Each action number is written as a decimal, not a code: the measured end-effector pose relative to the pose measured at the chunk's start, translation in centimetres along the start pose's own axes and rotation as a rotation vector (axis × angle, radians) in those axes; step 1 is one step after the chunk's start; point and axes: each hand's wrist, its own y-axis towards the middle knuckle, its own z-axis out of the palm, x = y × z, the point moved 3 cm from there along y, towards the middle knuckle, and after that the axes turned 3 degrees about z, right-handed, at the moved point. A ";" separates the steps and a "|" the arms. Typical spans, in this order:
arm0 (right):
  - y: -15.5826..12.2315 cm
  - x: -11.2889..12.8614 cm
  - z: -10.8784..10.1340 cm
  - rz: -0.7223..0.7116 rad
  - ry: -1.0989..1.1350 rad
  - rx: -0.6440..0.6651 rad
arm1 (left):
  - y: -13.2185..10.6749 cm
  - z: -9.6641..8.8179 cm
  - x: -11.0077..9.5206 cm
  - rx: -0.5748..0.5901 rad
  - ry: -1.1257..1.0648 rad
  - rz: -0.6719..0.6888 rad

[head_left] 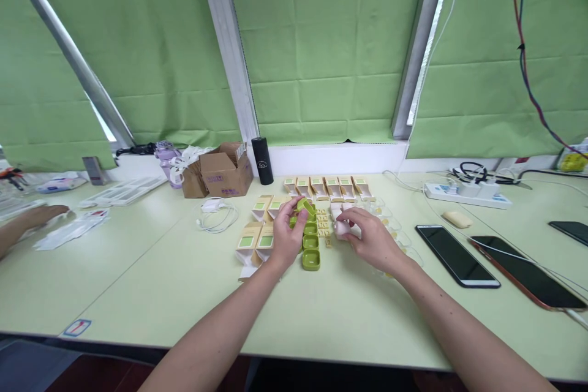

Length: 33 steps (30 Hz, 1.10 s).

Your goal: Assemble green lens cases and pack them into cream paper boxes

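My left hand (289, 234) is closed round a small green square cup (304, 206), tilted above a column of similar green cups (311, 260). My right hand (371, 236) pinches a small whitish-pink piece (340, 228); its exact kind is unclear. Between the hands lie several tiny yellow pieces (323, 225) in rows. Left of my left hand stand open small cartons (248, 242) with green squares on them. More open cartons (325, 187) line up behind. Beyond my right hand sit clear plastic covers (399, 236), partly hidden by it.
Two phones (457, 256) (528, 269) and a power strip (468, 193) with trailing cables lie on the right. A black bottle (262, 161), a cardboard box (226, 171) and a white charger cable (218, 214) are left of centre. Another person's hand (43, 215) rests at far left.
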 end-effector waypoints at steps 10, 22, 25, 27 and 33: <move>-0.5 0.8 0.8 -0.085 -0.409 0.183 | -0.1 0.0 -0.1 0.000 0.011 0.013; -0.4 1.0 0.9 -0.036 -0.472 0.254 | 0.0 0.0 0.0 -0.002 0.019 0.026; -0.4 0.8 1.0 -0.039 -0.464 0.253 | 0.0 -0.1 0.1 -0.007 0.017 0.029; -0.4 0.8 1.0 -0.045 -0.467 0.256 | 0.0 -0.1 0.0 -0.008 0.012 0.027; -0.4 0.6 1.0 -0.041 -0.492 0.244 | 0.0 0.0 -0.1 -0.010 0.012 0.022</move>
